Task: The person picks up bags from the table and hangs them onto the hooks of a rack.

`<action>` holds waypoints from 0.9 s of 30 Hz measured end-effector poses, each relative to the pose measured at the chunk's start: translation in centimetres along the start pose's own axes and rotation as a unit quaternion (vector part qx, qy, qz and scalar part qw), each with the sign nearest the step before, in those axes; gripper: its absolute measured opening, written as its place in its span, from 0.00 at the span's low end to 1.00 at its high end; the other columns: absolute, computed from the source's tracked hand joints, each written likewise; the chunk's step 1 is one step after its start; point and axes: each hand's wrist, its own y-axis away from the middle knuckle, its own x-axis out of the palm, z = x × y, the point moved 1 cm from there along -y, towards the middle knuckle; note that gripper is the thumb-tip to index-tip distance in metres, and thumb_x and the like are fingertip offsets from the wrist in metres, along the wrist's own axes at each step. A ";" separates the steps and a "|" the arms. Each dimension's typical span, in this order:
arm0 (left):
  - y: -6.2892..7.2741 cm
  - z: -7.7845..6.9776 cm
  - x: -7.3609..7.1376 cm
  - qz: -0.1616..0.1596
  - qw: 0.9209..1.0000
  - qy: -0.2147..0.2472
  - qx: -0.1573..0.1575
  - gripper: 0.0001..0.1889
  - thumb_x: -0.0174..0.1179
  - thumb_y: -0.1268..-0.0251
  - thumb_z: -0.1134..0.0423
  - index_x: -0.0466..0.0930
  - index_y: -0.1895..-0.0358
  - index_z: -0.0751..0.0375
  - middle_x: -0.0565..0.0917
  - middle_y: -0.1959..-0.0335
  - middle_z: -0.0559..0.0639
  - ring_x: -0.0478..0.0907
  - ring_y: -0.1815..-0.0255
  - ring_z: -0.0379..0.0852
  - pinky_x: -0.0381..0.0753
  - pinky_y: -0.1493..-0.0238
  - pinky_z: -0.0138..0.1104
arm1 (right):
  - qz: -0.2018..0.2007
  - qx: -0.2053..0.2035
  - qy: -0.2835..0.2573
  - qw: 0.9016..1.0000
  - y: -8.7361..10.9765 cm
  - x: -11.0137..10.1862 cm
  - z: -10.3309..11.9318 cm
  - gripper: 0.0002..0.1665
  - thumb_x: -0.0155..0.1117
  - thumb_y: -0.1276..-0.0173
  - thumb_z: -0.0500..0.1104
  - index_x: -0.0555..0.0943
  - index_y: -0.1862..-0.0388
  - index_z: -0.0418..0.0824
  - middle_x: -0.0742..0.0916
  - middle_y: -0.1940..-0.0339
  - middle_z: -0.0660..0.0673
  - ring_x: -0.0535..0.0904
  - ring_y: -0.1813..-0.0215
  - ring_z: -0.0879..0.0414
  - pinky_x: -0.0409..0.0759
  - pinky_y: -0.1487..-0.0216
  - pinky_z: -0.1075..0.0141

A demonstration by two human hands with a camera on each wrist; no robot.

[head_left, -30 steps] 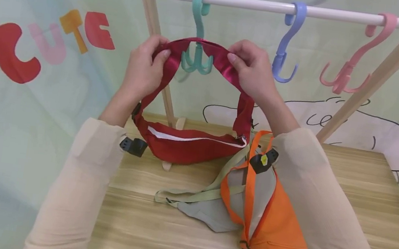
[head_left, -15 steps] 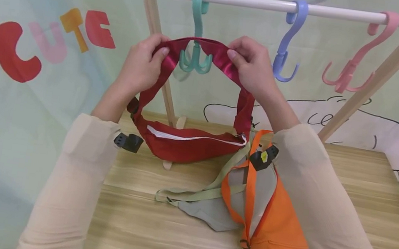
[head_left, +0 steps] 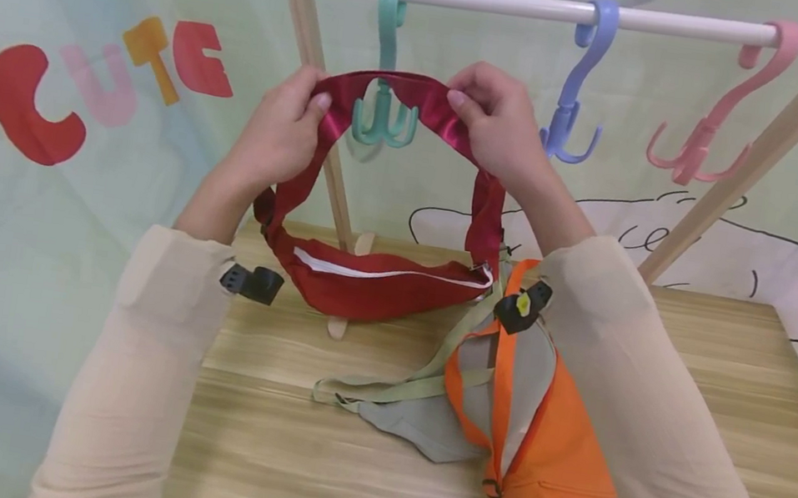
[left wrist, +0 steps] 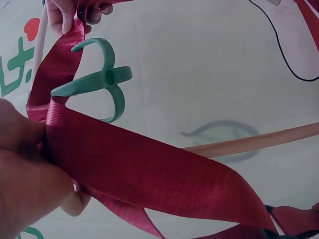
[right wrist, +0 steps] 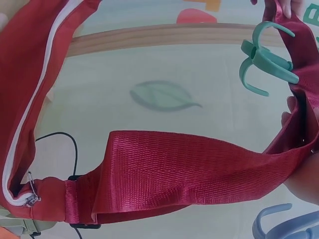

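Note:
Both hands hold up a dark red waist bag [head_left: 379, 287] by its wide strap, and the bag hangs below with its white zip facing me. My left hand [head_left: 280, 128] pinches the strap [left wrist: 139, 159] on the left, thumb in front. On the right, my right hand [head_left: 499, 123] pinches the same strap [right wrist: 194, 169] between thumb and fingers. Between the hands, the strap arches in front of the green hook's [head_left: 383, 104] stem. The hook's prongs show below the strap's top edge, inside the loop. In the left wrist view, a prong of the green hook [left wrist: 99, 79] overlaps the strap.
A white rod [head_left: 492, 0] on wooden legs also carries a blue hook [head_left: 568, 111] and a pink hook [head_left: 710, 126]. An orange bag [head_left: 562, 447] and a grey bag [head_left: 421, 429] lie on the wooden table [head_left: 266, 450], under the right forearm.
Both hands and the strap have shifted slightly left and up, still gripping it. The green hook has moved slightly left in view. The bags on the table stay put.

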 end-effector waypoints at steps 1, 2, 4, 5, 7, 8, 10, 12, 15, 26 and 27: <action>0.0 0.0 0.0 -0.001 1.000 0.004 -0.002 0.15 0.37 0.28 0.63 0.63 0.45 0.69 0.72 0.53 0.62 0.69 0.55 0.55 0.71 0.54 0.43 | 0.001 0.001 -0.001 1.000 0.0 0.0 0.0 0.06 0.52 0.32 0.35 0.76 0.60 0.35 0.83 0.66 0.43 0.75 0.64 0.54 0.71 0.59 0.67; 0.1 0.0 0.0 -0.001 1.000 0.009 -0.002 0.15 0.38 0.28 0.63 0.63 0.45 0.69 0.72 0.52 0.62 0.69 0.55 0.55 0.72 0.54 0.43 | 0.001 0.002 -0.003 1.000 0.0 0.0 0.0 0.06 0.51 0.32 0.35 0.76 0.60 0.35 0.83 0.66 0.43 0.75 0.64 0.54 0.71 0.59 0.67; 0.2 0.1 0.0 -0.001 1.000 0.015 -0.003 0.15 0.39 0.28 0.62 0.64 0.45 0.68 0.72 0.52 0.61 0.69 0.54 0.54 0.72 0.54 0.43 | 0.001 0.007 -0.006 1.000 0.0 0.1 0.0 0.07 0.51 0.31 0.35 0.76 0.60 0.35 0.83 0.65 0.43 0.75 0.64 0.54 0.72 0.59 0.67; 0.2 0.1 -0.1 0.000 1.000 0.017 -0.004 0.16 0.41 0.28 0.62 0.64 0.44 0.67 0.72 0.52 0.60 0.69 0.54 0.53 0.73 0.54 0.42 | 0.002 0.009 -0.007 1.000 0.0 0.1 -0.1 0.07 0.51 0.31 0.36 0.76 0.59 0.35 0.83 0.65 0.43 0.75 0.64 0.54 0.72 0.59 0.67; 0.2 0.2 -0.1 0.004 1.000 0.017 -0.006 0.17 0.42 0.29 0.60 0.64 0.44 0.66 0.72 0.51 0.59 0.69 0.53 0.52 0.74 0.53 0.42 | 0.005 0.012 -0.009 1.000 0.1 0.1 -0.1 0.07 0.51 0.31 0.36 0.75 0.59 0.35 0.83 0.65 0.44 0.75 0.64 0.53 0.72 0.58 0.67; 0.2 0.2 -0.1 0.005 1.000 0.020 -0.006 0.17 0.43 0.29 0.59 0.64 0.44 0.65 0.72 0.51 0.59 0.69 0.52 0.52 0.74 0.53 0.42 | 0.006 0.012 -0.010 1.000 0.1 0.1 -0.1 0.07 0.51 0.31 0.36 0.75 0.59 0.35 0.83 0.65 0.44 0.75 0.64 0.53 0.72 0.59 0.67; 0.2 0.2 -0.1 0.003 1.000 0.020 -0.006 0.17 0.45 0.30 0.58 0.65 0.44 0.64 0.72 0.51 0.58 0.69 0.52 0.51 0.75 0.54 0.42 | 0.009 0.012 -0.012 1.000 0.1 0.1 -0.2 0.07 0.51 0.31 0.36 0.75 0.59 0.35 0.83 0.65 0.44 0.76 0.63 0.53 0.73 0.59 0.67; 0.2 0.2 0.0 -0.001 1.000 0.023 -0.008 0.17 0.45 0.30 0.58 0.65 0.44 0.64 0.72 0.52 0.58 0.70 0.52 0.50 0.75 0.54 0.42 | 0.011 0.011 -0.013 1.000 0.1 0.2 -0.2 0.07 0.52 0.32 0.36 0.76 0.58 0.35 0.83 0.65 0.44 0.76 0.63 0.53 0.73 0.59 0.67; 0.2 0.1 0.1 -0.013 1.000 0.022 -0.013 0.17 0.45 0.30 0.58 0.65 0.44 0.63 0.73 0.51 0.57 0.70 0.52 0.49 0.75 0.54 0.41 | 0.006 0.014 -0.012 1.000 0.1 0.2 -0.1 0.07 0.52 0.32 0.36 0.76 0.59 0.35 0.83 0.66 0.44 0.75 0.63 0.53 0.73 0.58 0.67; -0.1 -0.6 -0.1 -0.063 0.998 0.000 0.010 0.16 0.42 0.29 0.63 0.67 0.42 0.64 0.75 0.51 0.57 0.70 0.54 0.50 0.73 0.52 0.39 | -0.011 0.005 -0.018 1.000 0.0 0.5 0.2 0.08 0.51 0.31 0.37 0.76 0.59 0.36 0.83 0.65 0.45 0.74 0.64 0.53 0.71 0.60 0.66; -0.1 -0.6 -0.1 -0.063 0.998 0.001 0.012 0.16 0.42 0.29 0.63 0.66 0.42 0.64 0.74 0.51 0.57 0.69 0.54 0.51 0.73 0.52 0.40 | -0.012 0.005 -0.020 1.000 0.0 0.5 0.3 0.08 0.51 0.31 0.37 0.77 0.59 0.36 0.83 0.65 0.45 0.74 0.64 0.53 0.71 0.61 0.66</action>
